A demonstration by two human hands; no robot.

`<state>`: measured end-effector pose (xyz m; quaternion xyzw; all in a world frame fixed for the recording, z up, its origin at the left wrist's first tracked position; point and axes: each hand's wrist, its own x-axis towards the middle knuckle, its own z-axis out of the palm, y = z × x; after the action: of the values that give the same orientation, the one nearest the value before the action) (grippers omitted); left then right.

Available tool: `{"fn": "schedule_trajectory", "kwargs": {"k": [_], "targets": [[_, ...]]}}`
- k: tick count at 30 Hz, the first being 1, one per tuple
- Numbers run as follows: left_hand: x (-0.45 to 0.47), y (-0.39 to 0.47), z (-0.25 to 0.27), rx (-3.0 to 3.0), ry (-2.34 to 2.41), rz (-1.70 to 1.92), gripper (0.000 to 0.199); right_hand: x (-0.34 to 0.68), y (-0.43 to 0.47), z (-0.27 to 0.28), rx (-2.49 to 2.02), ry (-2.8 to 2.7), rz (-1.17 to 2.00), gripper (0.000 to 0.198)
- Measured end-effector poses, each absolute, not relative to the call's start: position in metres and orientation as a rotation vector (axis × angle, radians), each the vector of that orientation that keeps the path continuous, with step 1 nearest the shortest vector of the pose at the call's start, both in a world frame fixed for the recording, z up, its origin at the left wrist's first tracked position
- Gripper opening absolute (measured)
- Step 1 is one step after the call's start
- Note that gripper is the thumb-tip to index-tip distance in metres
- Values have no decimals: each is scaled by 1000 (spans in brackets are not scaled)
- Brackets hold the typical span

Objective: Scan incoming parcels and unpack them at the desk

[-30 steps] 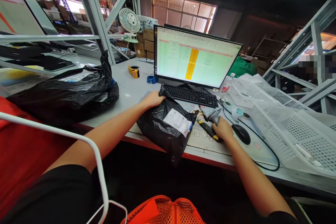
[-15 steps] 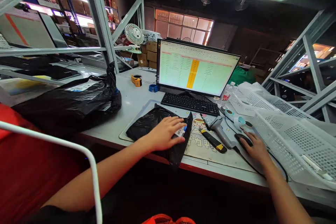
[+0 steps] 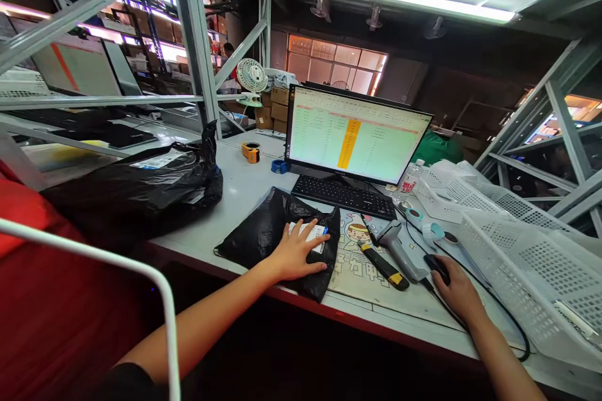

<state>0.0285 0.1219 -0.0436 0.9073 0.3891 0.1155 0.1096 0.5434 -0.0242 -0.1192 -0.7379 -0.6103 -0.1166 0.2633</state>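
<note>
My left hand (image 3: 298, 255) lies flat with fingers spread on a black plastic mailing bag (image 3: 258, 225), partly covering its white shipping label (image 3: 317, 243). The bag rests on the desk mat at the front edge. On the right, my right hand (image 3: 456, 288) is wrapped over a black computer mouse (image 3: 437, 268). Between the hands lie a black and yellow utility knife (image 3: 384, 267) and a grey barcode scanner (image 3: 403, 252) with its cable. Behind them are the black keyboard (image 3: 343, 195) and a monitor (image 3: 355, 135) showing a spreadsheet.
A larger black bagged parcel (image 3: 141, 185) sits on the left, near a white metal bar (image 3: 94, 250). An orange tape measure (image 3: 251, 152) and blue tape roll (image 3: 279, 166) lie behind. White perforated baskets (image 3: 527, 263) and a bottle (image 3: 410, 178) line the right.
The mailing bag now lies flatter, its right edge lowered, and more of the label shows. My left hand has settled on it with fingers wider apart. My right hand stays on the mouse.
</note>
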Motion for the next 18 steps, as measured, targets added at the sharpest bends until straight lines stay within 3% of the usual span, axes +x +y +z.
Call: {"fn": "schedule_trajectory", "kwargs": {"k": [9,11,15,18], "targets": [[54,101,-35,3039,1027,412,68,511,-20,-89,-1940,-1597,-429,60],[67,85,-41,3114,910,459,64,488,-13,-76,-2022,-1616,-338,60],[85,57,-70,3058,848,380,80,439,7,-56,-2412,-1652,-35,63],[88,51,-86,3020,789,375,81,414,22,-49,-2522,-1665,-7,65]]}}
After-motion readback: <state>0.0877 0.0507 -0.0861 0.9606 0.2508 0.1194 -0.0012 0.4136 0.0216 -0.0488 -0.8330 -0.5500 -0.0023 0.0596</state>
